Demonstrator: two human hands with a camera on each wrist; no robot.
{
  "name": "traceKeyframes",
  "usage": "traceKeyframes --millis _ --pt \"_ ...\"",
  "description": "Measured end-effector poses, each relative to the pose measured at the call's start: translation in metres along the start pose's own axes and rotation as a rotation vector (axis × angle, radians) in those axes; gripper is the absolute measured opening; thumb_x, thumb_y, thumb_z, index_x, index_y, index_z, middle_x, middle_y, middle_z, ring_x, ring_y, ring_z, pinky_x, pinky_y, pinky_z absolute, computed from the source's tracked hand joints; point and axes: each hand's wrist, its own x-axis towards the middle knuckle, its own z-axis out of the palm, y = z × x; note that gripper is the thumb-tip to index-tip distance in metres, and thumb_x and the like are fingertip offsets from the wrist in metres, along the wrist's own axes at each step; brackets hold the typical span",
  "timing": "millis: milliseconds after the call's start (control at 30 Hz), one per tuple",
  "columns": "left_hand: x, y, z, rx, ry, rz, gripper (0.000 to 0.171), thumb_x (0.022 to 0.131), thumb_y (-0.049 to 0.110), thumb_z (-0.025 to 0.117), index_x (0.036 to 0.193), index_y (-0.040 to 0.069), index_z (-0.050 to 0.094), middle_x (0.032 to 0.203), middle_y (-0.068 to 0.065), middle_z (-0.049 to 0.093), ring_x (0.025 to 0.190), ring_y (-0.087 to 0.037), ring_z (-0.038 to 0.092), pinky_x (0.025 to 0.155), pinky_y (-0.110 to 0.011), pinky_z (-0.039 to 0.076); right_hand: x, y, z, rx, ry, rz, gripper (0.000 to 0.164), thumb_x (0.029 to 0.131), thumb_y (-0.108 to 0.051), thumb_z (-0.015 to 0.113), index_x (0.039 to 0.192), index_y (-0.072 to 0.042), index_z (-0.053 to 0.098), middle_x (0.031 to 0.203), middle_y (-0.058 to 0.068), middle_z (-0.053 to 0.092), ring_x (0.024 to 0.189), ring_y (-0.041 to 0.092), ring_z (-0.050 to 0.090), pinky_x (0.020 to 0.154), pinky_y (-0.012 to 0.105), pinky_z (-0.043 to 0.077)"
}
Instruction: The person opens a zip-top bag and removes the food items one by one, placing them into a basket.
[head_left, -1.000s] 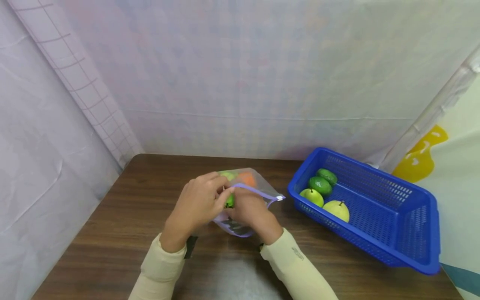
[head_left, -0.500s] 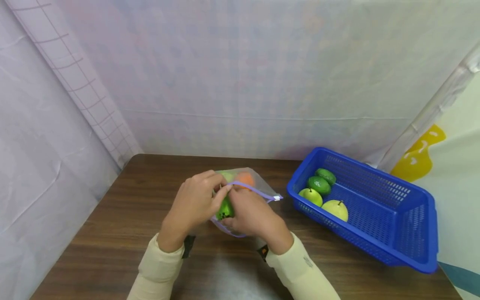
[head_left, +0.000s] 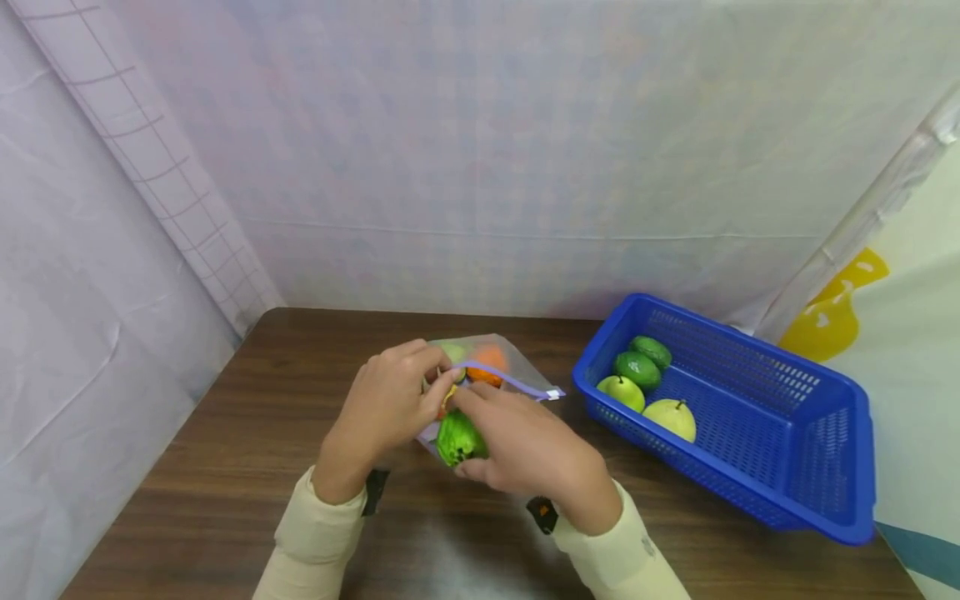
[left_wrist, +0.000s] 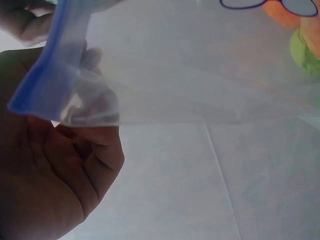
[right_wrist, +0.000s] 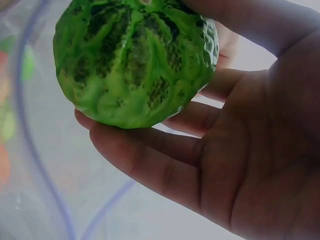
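My left hand (head_left: 386,400) pinches the rim of a clear zip bag (head_left: 527,367) between thumb and fingers. In the left wrist view the bag's purple zip strip (left_wrist: 45,75) runs past that hand. A bumpy green fruit (right_wrist: 132,75) with dark speckles lies in my right hand (head_left: 532,437), fingers curled round it and thumb on the opposite side. The head view has this fruit over the bag's near, gaping side. Through the plastic show an orange fruit (head_left: 487,364) and a pale green one (head_left: 453,350); the bag's lower part is hidden by the hands.
A blue perforated basket (head_left: 750,342) stands at the right of the brown table (head_left: 247,433). Two dark green avocados (head_left: 637,369), a yellow-green fruit (head_left: 621,392) and a pale pear (head_left: 673,420) lie at its left end. White sheeting (head_left: 480,167) hangs behind.
My right hand has drawn back out of the bag, toward me and to the right, bringing the bumpy green fruit with it. The left hand keeps its hold on the rim.
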Motion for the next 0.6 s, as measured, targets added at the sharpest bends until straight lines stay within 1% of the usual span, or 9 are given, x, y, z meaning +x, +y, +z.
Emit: traceKeyframes --millis 167,267,333,500,600 --pt "-0.001 -0.001 0.0 0.006 0.004 0.008 0.011 0.09 0.02 0.076 0.084 0.011 0.071 0.076 0.001 0.062 0.059 -0.009 0.052 0.052 -0.024 0.043 -0.015 -0.002 -0.012 0.028 0.056 -0.041 0.059 0.081 -0.037 0.084 0.13 -0.023 0.053 0.122 -0.009 0.058 0.098 0.008 0.055 0.086 0.032 0.051" --pt "-0.001 -0.001 0.0 0.002 0.003 0.01 0.011 0.091 0.019 0.075 0.084 0.011 0.071 0.076 0.001 0.062 0.058 -0.009 0.052 0.051 -0.024 0.043 -0.021 -0.002 -0.017 0.052 0.076 -0.06 0.059 0.082 -0.036 0.083 0.131 -0.022 0.052 0.121 -0.011 0.056 0.094 0.006 0.054 0.081 0.028 0.051" --pt "-0.001 -0.001 -0.001 -0.001 0.003 0.012 0.011 0.091 0.019 0.075 0.085 0.011 0.071 0.076 0.001 0.062 0.058 -0.009 0.051 0.051 -0.024 0.043 -0.023 -0.001 -0.019 0.075 0.086 -0.064 0.06 0.081 -0.035 0.082 0.131 -0.024 0.051 0.117 -0.011 0.054 0.089 0.006 0.055 0.076 0.026 0.05" --pt "-0.001 -0.001 -0.001 -0.009 0.001 0.017 0.011 0.091 0.02 0.075 0.086 0.011 0.072 0.076 0.001 0.062 0.057 -0.008 0.05 0.051 -0.023 0.042 -0.028 0.003 -0.025 0.137 0.139 -0.055 0.069 0.079 -0.031 0.083 0.138 -0.024 0.046 0.126 -0.007 0.048 0.083 0.007 0.057 0.07 0.022 0.05" --pt "0.0 -0.001 -0.001 -0.018 -0.002 0.018 0.012 0.091 0.022 0.075 0.086 0.012 0.072 0.076 0.002 0.062 0.057 -0.007 0.049 0.05 -0.022 0.041 -0.031 0.007 -0.031 0.17 0.196 -0.036 0.073 0.077 -0.026 0.083 0.14 -0.025 0.046 0.128 -0.006 0.044 0.086 0.008 0.056 0.071 0.022 0.052"
